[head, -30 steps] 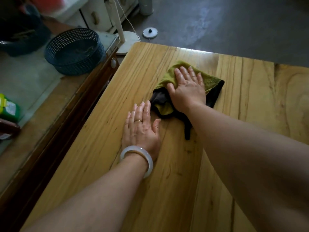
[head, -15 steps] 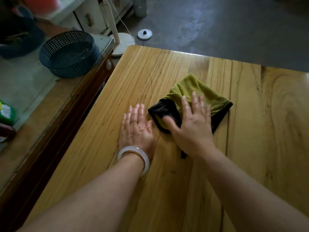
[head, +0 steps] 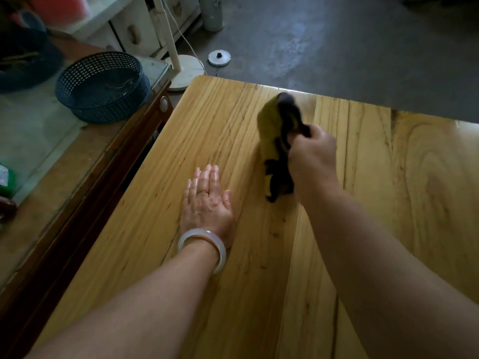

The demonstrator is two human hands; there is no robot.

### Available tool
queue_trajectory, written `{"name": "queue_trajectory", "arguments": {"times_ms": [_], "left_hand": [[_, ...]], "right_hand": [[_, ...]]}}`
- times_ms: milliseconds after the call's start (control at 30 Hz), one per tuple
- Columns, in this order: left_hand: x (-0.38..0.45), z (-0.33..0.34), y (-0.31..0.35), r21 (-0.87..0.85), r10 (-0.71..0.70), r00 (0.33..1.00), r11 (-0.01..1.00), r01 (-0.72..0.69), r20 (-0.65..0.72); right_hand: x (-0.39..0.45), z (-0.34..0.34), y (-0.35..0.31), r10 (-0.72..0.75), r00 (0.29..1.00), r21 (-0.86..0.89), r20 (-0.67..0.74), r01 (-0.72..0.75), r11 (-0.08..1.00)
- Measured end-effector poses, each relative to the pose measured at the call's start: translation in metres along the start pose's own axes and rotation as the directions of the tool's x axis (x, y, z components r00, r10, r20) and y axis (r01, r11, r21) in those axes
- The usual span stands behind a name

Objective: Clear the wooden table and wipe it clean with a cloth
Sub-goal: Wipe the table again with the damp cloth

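- While the left hand (head: 206,203) lies flat on the pale, long-grained wooden table (head: 259,294), its fingers are straight and close together, palm down, gripping nothing.
- A thin gold ring (head: 203,193) sits on one finger of that hand, and a smooth, milky-white round bangle (head: 204,244) circles the wrist.
- The right hand (head: 312,156) is closed around the olive-green and black wiping cloth (head: 276,141), with its fingers curled into the bunched fabric.
- That cloth is gathered up rather than spread flat: a green fold rises toward the far edge of the table, with a dark strip running beside it.
- A black and green tail hangs below the fist, and whether its lowest tip touches the wood cannot be told.
- Motion blur softens the cloth, so its weave and seams cannot be made out.
- It sits over the middle of the tabletop, just beside the left hand and to its right.
- Off the table's left side, a round dark-blue plastic mesh basket (head: 103,86) rests on a glass-topped dark wooden cabinet (head: 64,164).
- Beyond the table's far corner, a white round-based stand (head: 181,71) rises from the grey concrete floor (head: 337,47), with a small round silver lid with a black knob (head: 219,57) near it.
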State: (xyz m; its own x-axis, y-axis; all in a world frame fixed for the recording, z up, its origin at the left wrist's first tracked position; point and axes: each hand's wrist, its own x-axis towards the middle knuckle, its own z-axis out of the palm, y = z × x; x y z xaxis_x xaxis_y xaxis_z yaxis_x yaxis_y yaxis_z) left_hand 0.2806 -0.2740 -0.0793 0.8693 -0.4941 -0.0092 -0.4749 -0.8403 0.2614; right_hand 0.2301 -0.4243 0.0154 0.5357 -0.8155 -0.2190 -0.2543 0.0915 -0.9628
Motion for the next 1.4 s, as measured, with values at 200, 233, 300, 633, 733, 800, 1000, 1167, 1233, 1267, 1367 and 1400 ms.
{"name": "queue_trajectory", "arguments": {"times_ms": [200,233,300,633,733,800,1000,1167,1233,1267,1367,1400], "left_hand": [[-0.005,-0.01,0.0,-0.089,0.015,0.998,0.996,-0.01,0.053],[-0.005,-0.008,-0.001,-0.047,0.014,0.998,0.999,-0.012,0.056],[-0.003,-0.003,-0.004,0.019,0.005,0.999,1.0,-0.006,0.052],[-0.002,-0.007,0.0,0.1,-0.007,0.993,0.995,-0.005,0.122],[0.0,-0.008,0.002,0.053,-0.004,0.996,0.999,-0.001,0.089],[0.001,-0.007,0.003,-0.002,-0.023,0.998,1.0,0.024,0.059],[0.002,0.002,0.001,0.017,0.017,0.999,1.0,-0.016,-0.046],[0.003,0.005,-0.002,0.044,0.025,0.999,0.999,-0.024,-0.034],[0.003,0.006,-0.003,0.052,0.032,0.999,0.998,-0.031,-0.025],[0.003,0.006,-0.005,0.051,0.033,0.999,0.998,-0.032,-0.017],[0.003,0.005,-0.004,0.045,0.029,1.0,0.999,-0.028,-0.009],[0.003,0.005,-0.003,0.042,0.022,1.0,0.999,-0.022,-0.004]], "right_hand": [[0.004,-0.032,0.01,0.296,0.952,0.048,0.077,-0.3,0.953],[0.006,-0.036,0.015,0.203,0.979,-0.12,-0.029,-0.205,0.971],[0.0,-0.033,0.015,-0.076,0.985,-0.322,-0.152,0.023,0.946],[-0.002,0.065,0.064,0.016,0.935,-0.846,0.355,0.314,0.43],[0.019,0.069,0.067,-0.045,0.912,-0.864,0.408,0.402,0.303],[0.031,0.071,0.068,-0.077,0.886,-0.86,0.457,0.463,0.217],[0.071,0.076,0.062,-0.155,0.814,-0.798,0.559,0.58,0.163],[0.101,0.066,0.057,-0.18,0.817,-0.792,0.547,0.575,0.204],[0.112,0.048,0.058,-0.186,0.848,-0.822,0.497,0.528,0.214],[0.117,0.037,0.058,-0.186,0.865,-0.84,0.465,0.498,0.214],[0.131,-0.01,0.061,-0.176,0.916,-0.892,0.36,0.394,0.221],[0.134,-0.027,0.062,-0.175,0.932,-0.906,0.318,0.353,0.233]]}}
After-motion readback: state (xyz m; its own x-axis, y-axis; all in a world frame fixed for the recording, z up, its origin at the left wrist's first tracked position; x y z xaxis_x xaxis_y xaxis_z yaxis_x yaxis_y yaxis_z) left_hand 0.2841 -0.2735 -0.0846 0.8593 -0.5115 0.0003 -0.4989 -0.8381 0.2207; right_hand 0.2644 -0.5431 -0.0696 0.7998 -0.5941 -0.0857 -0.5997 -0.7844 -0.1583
